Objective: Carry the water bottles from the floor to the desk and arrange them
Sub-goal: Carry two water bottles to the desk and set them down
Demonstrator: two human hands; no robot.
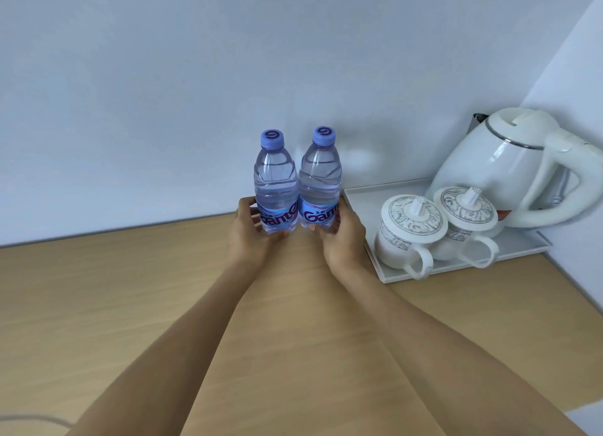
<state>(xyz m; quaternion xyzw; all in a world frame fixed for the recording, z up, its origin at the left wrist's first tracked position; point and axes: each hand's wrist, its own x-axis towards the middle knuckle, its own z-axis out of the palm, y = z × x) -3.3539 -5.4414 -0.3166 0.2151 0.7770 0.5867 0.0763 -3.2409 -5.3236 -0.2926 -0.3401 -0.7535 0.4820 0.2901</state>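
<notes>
two clear plastic water bottles with pale blue screw caps and blue-and-red printed labels stand upright side by side at the centre of the frame, near the back edge of the light wood-grain bench (130,305) where it meets the pale wall: the left bottle (275,182) and the right bottle (319,179), their sides touching or very nearly so, labels turned toward the viewer. both appear to rest on the bench, though the fingers hide their bases, so contact cannot be confirmed. the left hand (249,236) curls round the lower part of the left bottle and the right hand (342,239) round the lower part of the right one, each holding its bottle at label height. both forearms run up from the lower edge of the frame and converge on the pair, wrists roughly straight, palms facing inward. the step in hand is judged to be the final arranging. done well, it calls for keeping the grip low so that neither bottle tips, squaring the two labels to the front, setting the bases level, and then opening the fingers outward, away from the pair. to the right lies a flat white rectangular tray (365,207) carrying two white lidded ceramic cups (408,230) and a white electric kettle (509,164); the right bottle stands just beside its near corner, which the right hand should not nudge.
</notes>
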